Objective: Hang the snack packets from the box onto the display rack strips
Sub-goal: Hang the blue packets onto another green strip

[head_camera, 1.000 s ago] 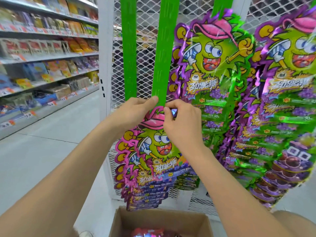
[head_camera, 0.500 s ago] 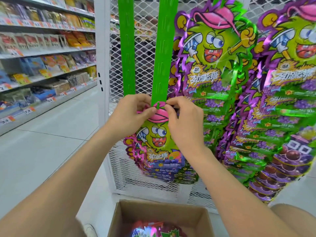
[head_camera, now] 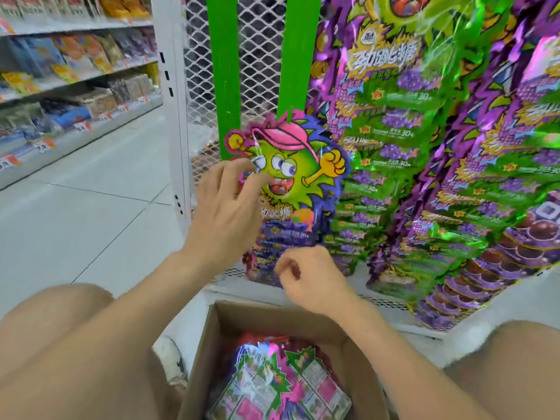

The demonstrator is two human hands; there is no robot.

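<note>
Packet [head_camera: 291,168] with the green cartoon face hangs off the right green strip [head_camera: 298,53]. Our left hand [head_camera: 224,213] has fingers spread loose at its edge, right hand [head_camera: 309,277] half-curled, empty, above the box [head_camera: 239,316] of packets.

Bare left hand [head_camera: 222,216] and bare right hand [head_camera: 312,278], no rings or watch, unsleeved forearms, bare knees, frayed pale shorts hem [head_camera: 169,362] below the left forearm
</note>
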